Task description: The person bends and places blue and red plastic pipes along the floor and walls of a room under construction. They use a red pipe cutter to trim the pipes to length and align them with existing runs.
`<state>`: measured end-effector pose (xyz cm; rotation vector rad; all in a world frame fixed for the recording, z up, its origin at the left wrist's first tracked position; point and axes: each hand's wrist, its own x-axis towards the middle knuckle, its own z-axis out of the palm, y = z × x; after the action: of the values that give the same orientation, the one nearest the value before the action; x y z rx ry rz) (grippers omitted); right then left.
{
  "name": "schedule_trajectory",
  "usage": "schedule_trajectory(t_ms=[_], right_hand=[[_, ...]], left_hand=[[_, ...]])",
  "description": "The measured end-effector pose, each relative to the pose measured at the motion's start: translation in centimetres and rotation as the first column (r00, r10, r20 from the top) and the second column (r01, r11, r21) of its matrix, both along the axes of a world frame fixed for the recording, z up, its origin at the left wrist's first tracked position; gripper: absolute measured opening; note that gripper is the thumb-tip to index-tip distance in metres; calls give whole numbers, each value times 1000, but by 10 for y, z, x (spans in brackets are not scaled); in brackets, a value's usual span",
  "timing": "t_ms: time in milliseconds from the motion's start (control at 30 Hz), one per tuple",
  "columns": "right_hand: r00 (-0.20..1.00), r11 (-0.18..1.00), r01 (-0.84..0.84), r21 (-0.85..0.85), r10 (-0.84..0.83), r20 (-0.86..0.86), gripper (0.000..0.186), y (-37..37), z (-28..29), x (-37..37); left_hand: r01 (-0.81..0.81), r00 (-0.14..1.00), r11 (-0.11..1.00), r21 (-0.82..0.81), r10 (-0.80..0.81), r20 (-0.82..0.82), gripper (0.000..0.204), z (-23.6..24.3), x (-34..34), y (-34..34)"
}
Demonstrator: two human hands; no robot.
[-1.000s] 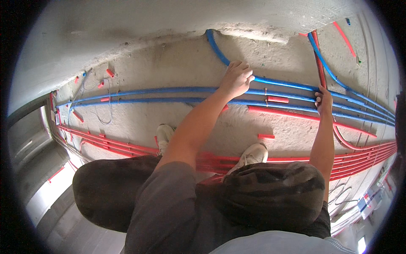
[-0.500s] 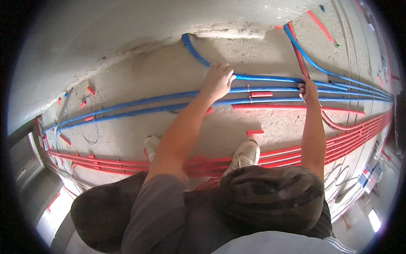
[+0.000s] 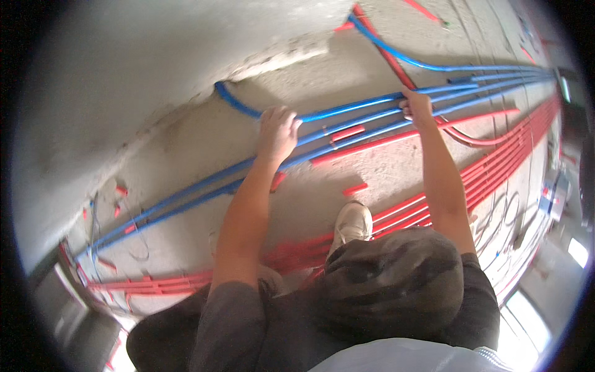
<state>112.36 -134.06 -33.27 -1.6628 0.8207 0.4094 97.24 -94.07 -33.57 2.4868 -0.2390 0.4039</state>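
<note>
A blue conduit pipe (image 3: 347, 110) runs between my hands, its bent left part curving up to the base of the wall. My left hand (image 3: 277, 131) is closed around it just right of the bend. Farther right, my right hand (image 3: 416, 106) grips the same pipe, fingers curled under it. Two more blue pipes (image 3: 204, 181) lie on the floor, just nearer to me than the held one. A short red pipe piece (image 3: 348, 132) rests between them. Beyond my right hand, a dark red pipe (image 3: 387, 57) slants down from the wall.
Several parallel red pipes (image 3: 486, 177) cross the floor by my shoe (image 3: 353, 222). A longer red pipe (image 3: 372, 148) and a loose red piece (image 3: 356, 189) lie nearer. The grey wall (image 3: 136, 74) rises at the far left. Another curved blue pipe (image 3: 421, 64) lies farther right.
The view has turned, so the pipes now slope upward to the right. Both hands appear farther left and still hold the blue pipe. My left shoe is now mostly hidden.
</note>
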Motion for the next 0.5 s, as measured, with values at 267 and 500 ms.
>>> schedule_trajectory(t_ms=[267,500], right_hand=[[994,961,102,256,-91,-55,27,4,15,-3],[998,973,53,227,-60,25,29,14,22,-13]], left_hand=[[5,995,1000,-3,-5,-96,18,-3,-5,5],[25,997,1000,3,-25,-76,15,-1,-3,6]])
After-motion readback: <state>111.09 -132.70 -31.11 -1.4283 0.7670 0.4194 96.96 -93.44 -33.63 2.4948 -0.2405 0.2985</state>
